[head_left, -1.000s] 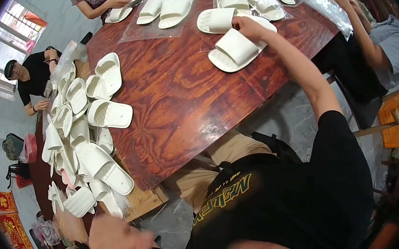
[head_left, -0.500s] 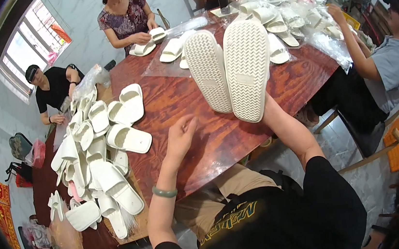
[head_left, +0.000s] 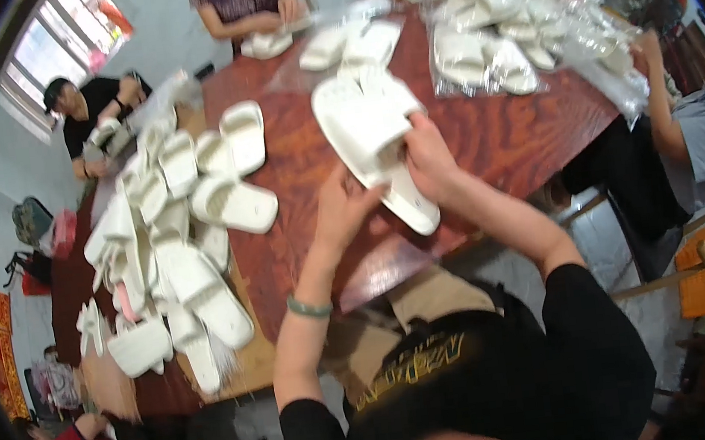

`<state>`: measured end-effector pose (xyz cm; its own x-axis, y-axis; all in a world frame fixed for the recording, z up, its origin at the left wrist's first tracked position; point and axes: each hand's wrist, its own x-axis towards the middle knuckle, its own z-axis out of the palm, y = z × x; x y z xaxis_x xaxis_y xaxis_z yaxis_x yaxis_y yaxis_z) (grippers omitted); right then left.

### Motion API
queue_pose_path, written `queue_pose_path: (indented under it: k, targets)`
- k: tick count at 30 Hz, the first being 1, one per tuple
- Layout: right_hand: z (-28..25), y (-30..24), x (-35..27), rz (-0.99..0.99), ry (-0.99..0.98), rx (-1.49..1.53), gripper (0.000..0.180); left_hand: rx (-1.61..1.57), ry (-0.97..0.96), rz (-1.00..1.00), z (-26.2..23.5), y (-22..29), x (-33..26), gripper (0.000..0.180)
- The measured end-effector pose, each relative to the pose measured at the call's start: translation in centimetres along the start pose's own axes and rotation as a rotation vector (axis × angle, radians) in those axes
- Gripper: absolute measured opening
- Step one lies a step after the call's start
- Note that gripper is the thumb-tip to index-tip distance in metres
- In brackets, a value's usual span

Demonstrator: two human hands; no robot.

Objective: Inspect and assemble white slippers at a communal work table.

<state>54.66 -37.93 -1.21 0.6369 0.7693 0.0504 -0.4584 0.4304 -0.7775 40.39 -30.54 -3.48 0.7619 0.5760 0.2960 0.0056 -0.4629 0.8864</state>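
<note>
A pair of white open-toed slippers is held over the dark red wooden table, pressed one against the other, tops now showing. My right hand is closed round the right side at the strap. My left hand grips the near left edge, its thumb at the slipper; the fingers underneath are partly hidden. To the left of my left hand, a loose white slipper lies at the edge of a large heap of white slippers.
Bagged slippers in clear plastic cover the table's far right. More white slippers lie beyond my hands. Co-workers sit or stand round the table: one far left in black, one at the right in grey.
The slipper pair has turned from soles showing to straps showing and come lower. My left hand, free before, has moved right onto it. A bagged pair at the far right now shows more fully.
</note>
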Motion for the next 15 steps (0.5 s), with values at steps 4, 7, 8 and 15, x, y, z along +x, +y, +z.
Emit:
queue_pose_path:
  k: [4,7,8,15]
  targets:
    - [-0.6,1.6,1.3,0.116,-0.165,-0.385,0.053,-0.220,0.085,-0.118,-0.2,-3.5,1.5,0.031]
    - [-3.2,2.7,2.9,0.139,-0.421,-0.736,0.048,-0.344,0.091,-0.240,-2.9,-6.0,1.3,0.027]
    - [-4.4,2.4,3.6,-0.028,-0.459,-0.893,0.040,-0.307,0.105,-0.290,-3.5,-5.7,1.5,0.028]
    - [-8.8,3.5,8.5,-0.762,-0.295,-1.433,0.058,0.447,0.254,-0.324,-5.2,-8.1,1.0,0.051]
